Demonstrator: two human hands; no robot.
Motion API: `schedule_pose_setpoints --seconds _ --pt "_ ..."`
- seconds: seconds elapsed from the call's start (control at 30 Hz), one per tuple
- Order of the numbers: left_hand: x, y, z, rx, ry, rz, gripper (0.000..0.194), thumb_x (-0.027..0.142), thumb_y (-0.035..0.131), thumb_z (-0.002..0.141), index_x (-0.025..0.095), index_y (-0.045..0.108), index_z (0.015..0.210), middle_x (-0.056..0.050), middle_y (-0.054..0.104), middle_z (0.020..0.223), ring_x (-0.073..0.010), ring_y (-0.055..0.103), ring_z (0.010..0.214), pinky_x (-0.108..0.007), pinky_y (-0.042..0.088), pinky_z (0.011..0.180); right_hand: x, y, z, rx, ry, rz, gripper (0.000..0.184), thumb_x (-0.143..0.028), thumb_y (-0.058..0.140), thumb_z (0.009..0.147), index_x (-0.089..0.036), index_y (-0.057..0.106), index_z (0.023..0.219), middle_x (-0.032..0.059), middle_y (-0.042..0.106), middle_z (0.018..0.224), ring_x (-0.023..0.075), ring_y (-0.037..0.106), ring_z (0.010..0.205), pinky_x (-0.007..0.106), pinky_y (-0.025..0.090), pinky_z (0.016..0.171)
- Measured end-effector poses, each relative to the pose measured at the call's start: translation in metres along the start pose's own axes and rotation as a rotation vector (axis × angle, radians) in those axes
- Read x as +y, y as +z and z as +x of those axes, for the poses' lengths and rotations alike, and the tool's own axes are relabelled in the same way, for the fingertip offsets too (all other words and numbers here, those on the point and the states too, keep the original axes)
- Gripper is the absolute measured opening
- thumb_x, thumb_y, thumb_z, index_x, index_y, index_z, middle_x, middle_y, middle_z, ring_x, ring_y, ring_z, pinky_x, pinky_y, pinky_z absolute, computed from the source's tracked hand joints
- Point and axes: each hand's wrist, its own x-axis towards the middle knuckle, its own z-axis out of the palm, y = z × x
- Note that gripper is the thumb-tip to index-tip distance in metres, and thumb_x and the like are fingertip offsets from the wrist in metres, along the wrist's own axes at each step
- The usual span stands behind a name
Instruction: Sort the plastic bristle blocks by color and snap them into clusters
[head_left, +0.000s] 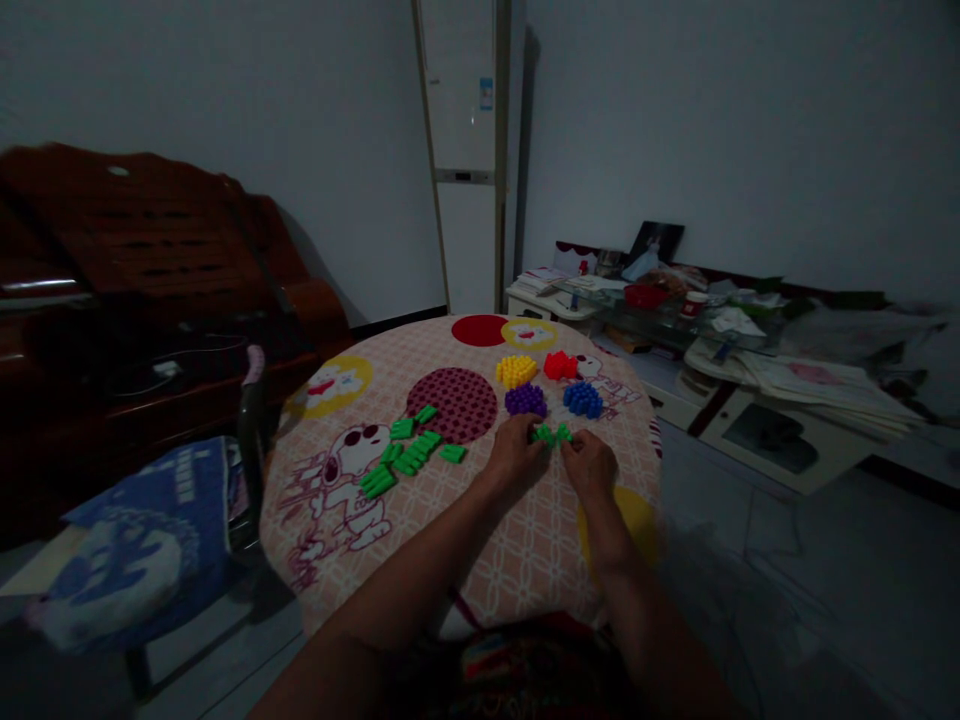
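Observation:
On the round table, my left hand point(517, 452) pinches the left side of a small cluster of green toy building blocks point(552, 436). From the other side, my right hand point(591, 466) has its fingers closed at the right end of the same green blocks. Just beyond my hands lie a purple block cluster point(526, 401) and a blue block cluster point(583, 401), both knobbly. Farther back are a yellow cluster point(516, 371) and a red cluster point(560, 366). Loose green blocks point(416, 453) are scattered to the left of my left hand. My fingers partly hide the pieces between them.
A patterned tablecloth point(510, 560) covers the table. At left stand a chair with a blue cloth point(169, 530) and a wooden sofa point(150, 260). A tall white cabinet unit point(466, 240) stands behind. At right, a low cabinet point(772, 430) carries papers and clutter.

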Motion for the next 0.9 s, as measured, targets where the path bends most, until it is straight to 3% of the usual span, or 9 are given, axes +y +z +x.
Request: schedule_pose_setpoints --seconds 0.23,0.43,0.7,0.9 --pt "0.010 0.014 -0.002 0.098 -0.015 0.006 0.028 0.015 0.063 0.074 0.017 0.067 0.102 -0.005 0.069 0.092 -0.0172 0.060 0.082 -0.029 0.046 0.077 0.000 0.001 0.002 0.001 0.013 0.041 0.017 -0.032 0.064 0.085 -0.020 0.069 0.073 0.0046 0.070 0.071 0.0149 0.054 0.062 0.027 0.026 0.058" --pt "0.012 0.029 -0.002 0.031 0.005 -0.009 0.049 0.023 0.071 0.071 0.015 0.065 0.119 -0.009 0.067 0.105 -0.0203 0.060 0.092 -0.031 0.047 0.084 0.005 -0.002 0.002 0.044 -0.025 0.199 0.028 -0.039 0.057 0.087 -0.020 0.066 0.069 0.0038 0.068 0.068 0.0160 0.055 0.063 0.027 0.031 0.061" --pt "0.010 0.025 -0.001 -0.078 -0.027 -0.021 0.040 0.015 0.069 0.070 0.015 0.069 0.110 -0.007 0.068 0.105 -0.0187 0.060 0.092 -0.030 0.049 0.085 0.005 -0.004 0.004 0.057 -0.033 0.204 0.039 -0.041 0.044 0.092 -0.019 0.061 0.065 0.0032 0.060 0.062 0.0147 0.045 0.060 0.028 0.027 0.060" --pt "0.007 0.021 -0.004 -0.011 -0.040 -0.061 0.044 0.015 0.070 0.071 0.016 0.068 0.115 -0.007 0.068 0.107 -0.0183 0.062 0.091 -0.029 0.050 0.083 0.007 -0.005 0.004 0.041 -0.035 0.210 0.038 -0.040 0.044 0.091 -0.019 0.061 0.064 0.0042 0.060 0.062 0.0152 0.045 0.059 0.028 0.027 0.061"
